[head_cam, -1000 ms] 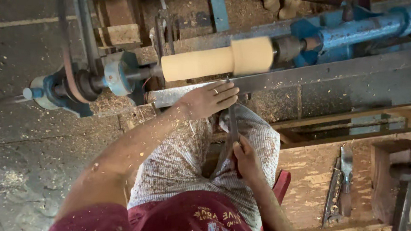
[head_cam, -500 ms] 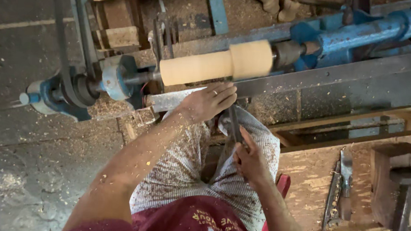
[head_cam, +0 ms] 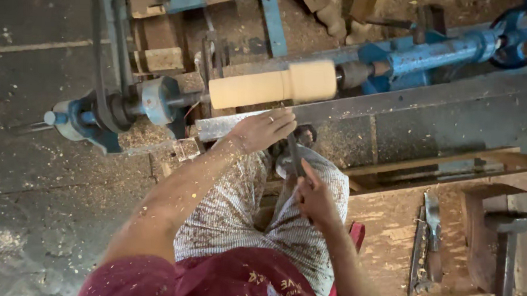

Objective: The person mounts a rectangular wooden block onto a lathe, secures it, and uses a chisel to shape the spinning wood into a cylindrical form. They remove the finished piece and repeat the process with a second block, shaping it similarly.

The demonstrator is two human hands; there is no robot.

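Note:
A pale wooden cylinder (head_cam: 272, 85), thicker at its right end, is mounted between the blue ends of a lathe (head_cam: 424, 54). My left hand (head_cam: 262, 130) lies over a dark turning chisel (head_cam: 294, 154) on the metal tool rest (head_cam: 217, 128), just below the cylinder. My right hand (head_cam: 314, 197) grips the chisel's handle lower down, above my lap. The chisel's tip points up at the underside of the wood, near the step in its width.
A drive belt (head_cam: 104, 58) runs over the pulley (head_cam: 156, 99) at the left. Several chisels (head_cam: 428, 244) lie on a wooden bench at the right. Sawdust covers the concrete floor (head_cam: 31, 185) and the lathe bed (head_cam: 430, 123). A handwheel (head_cam: 526, 29) sits at far right.
Both hands and the chisel have shifted slightly to the right along the tool rest, towards the thicker part of the cylinder. The grip is unchanged.

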